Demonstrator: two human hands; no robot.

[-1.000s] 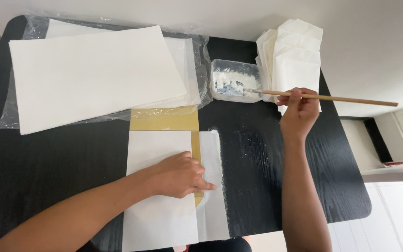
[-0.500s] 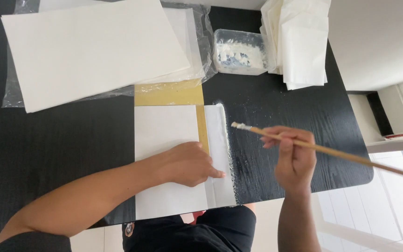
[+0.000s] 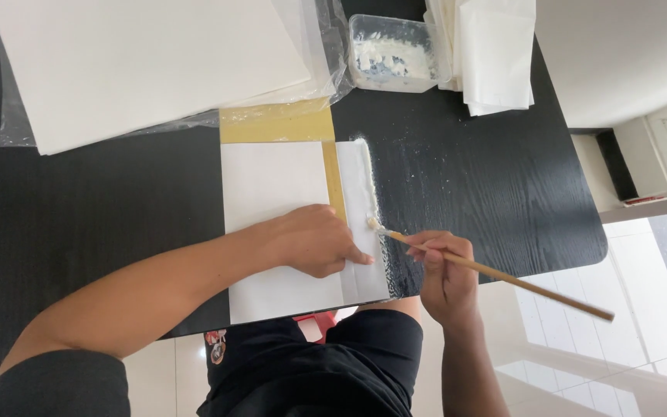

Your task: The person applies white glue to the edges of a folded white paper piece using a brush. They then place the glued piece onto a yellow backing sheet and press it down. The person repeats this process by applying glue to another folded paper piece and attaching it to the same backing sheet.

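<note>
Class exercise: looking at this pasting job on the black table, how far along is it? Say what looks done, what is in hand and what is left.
Done: white paste smears the table along the upper stretch of the paper's edge strip. In hand: the right hand holds the brush with its tip at the strip's mid-height, while the left hand presses the white sheet flat. Left: probably the strip's lower stretch; whether it is pasted cannot be told.

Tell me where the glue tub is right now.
In the head view the clear tub sits at the table's far edge, right of centre, between the plastic-wrapped paper stack and the folded white sheets.
</note>
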